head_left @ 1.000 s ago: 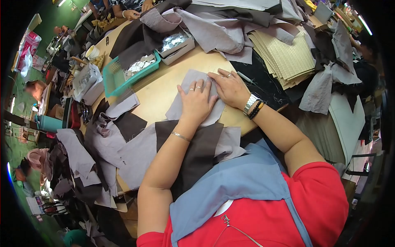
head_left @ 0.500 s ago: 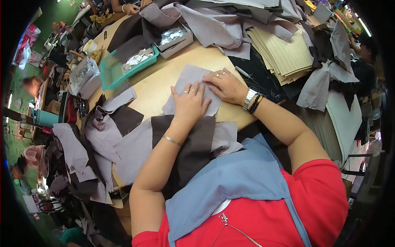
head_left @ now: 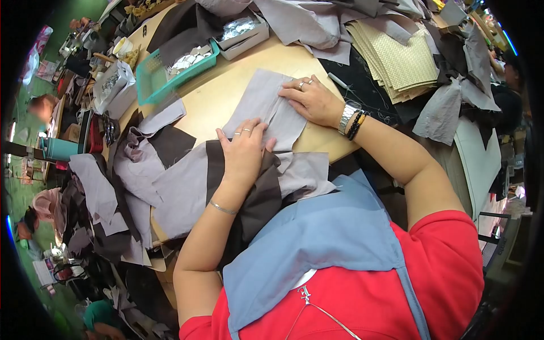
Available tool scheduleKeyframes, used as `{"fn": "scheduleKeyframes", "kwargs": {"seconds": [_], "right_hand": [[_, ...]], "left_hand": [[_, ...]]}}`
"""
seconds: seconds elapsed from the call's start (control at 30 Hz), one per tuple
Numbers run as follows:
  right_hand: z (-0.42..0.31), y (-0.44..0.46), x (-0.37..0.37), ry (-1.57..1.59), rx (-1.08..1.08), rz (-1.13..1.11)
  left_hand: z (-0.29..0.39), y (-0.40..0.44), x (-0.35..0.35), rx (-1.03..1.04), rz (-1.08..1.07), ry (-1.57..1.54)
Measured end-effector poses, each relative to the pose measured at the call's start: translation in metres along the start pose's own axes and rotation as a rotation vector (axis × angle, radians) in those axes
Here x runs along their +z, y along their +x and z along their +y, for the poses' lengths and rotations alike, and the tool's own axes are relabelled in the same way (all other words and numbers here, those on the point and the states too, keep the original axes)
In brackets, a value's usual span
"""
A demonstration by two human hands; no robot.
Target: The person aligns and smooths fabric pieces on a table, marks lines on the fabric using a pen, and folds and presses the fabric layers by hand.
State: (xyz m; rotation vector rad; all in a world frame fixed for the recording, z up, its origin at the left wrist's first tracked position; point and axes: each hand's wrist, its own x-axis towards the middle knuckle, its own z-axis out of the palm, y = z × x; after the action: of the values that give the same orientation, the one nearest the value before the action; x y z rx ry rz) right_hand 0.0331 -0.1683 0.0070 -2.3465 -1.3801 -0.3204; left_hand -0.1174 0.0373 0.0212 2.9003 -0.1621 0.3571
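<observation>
A piece of pale grey cloth (head_left: 256, 97) lies on the table (head_left: 226, 79), near the edge closest to the worker, with both hands on it. The left hand (head_left: 243, 148) rests over its near left part, fingers bent and thumb apart; the right hand (head_left: 315, 102) is at its right side, fingers curled with the tips on the fabric. From where I stand I can't fairly tell whether either hand is pinching the cloth or only pressing it. Its far end lies bare on the wood, pointing away from the worker.

Just below the left hand, dark brown cloth (head_left: 249, 184) hangs over the near edge, with more grey pieces (head_left: 184, 184) to the left of it. A teal basket (head_left: 180, 80) of small white pieces sits toward the left edge, a grey box (head_left: 246, 46) of shiny bits just beside it. Past the right hand, a whitish stick (head_left: 338, 81) lies near black cloth (head_left: 365, 79), and woven sheets (head_left: 396, 62) are stacked toward the right edge.
</observation>
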Motion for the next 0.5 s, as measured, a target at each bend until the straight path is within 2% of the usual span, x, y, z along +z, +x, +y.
{"fn": "scheduleKeyframes", "kwargs": {"seconds": [0.2, 0.3, 0.4, 0.5], "right_hand": [[-0.001, 0.003, 0.002, -0.034, -0.033, 0.006], [-0.005, 0.004, -0.006, -0.123, -0.068, -0.061], [-0.007, 0.005, -0.007, -0.084, -0.100, -0.038], [-0.001, 0.005, -0.001, 0.112, -0.048, -0.005]], "left_hand": [[-0.001, 0.010, 0.002, -0.105, -0.056, -0.099], [0.001, 0.021, 0.010, -0.081, -0.002, -0.077], [0.007, 0.028, 0.013, -0.072, 0.038, -0.070], [0.006, 0.040, 0.017, -0.084, 0.074, -0.087]]}}
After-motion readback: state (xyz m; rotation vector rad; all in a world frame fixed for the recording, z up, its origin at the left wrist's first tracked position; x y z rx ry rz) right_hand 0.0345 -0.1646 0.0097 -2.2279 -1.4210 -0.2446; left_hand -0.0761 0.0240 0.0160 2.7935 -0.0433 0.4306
